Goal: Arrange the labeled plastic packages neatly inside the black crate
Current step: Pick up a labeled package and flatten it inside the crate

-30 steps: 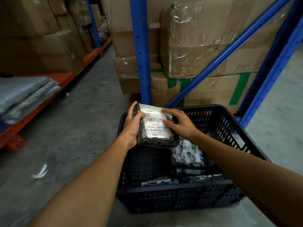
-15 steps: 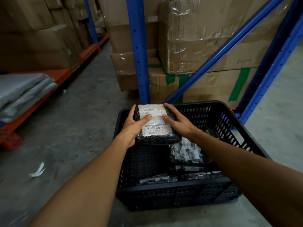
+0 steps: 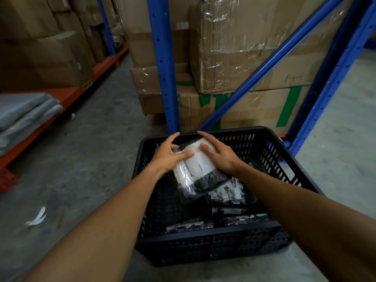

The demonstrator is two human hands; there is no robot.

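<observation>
Both my left hand (image 3: 169, 154) and right hand (image 3: 218, 153) clasp a labeled package (image 3: 198, 173) mid-frame, tilted to slot into the black crate (image 3: 213, 237).

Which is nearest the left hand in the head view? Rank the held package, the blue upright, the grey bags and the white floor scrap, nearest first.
1. Held package: under the left hand, inside the crate.
2. Blue upright: just beyond the crate, behind the hand.
3. Grey bags and white floor scrap: both far to the left; too close to rank.
</observation>
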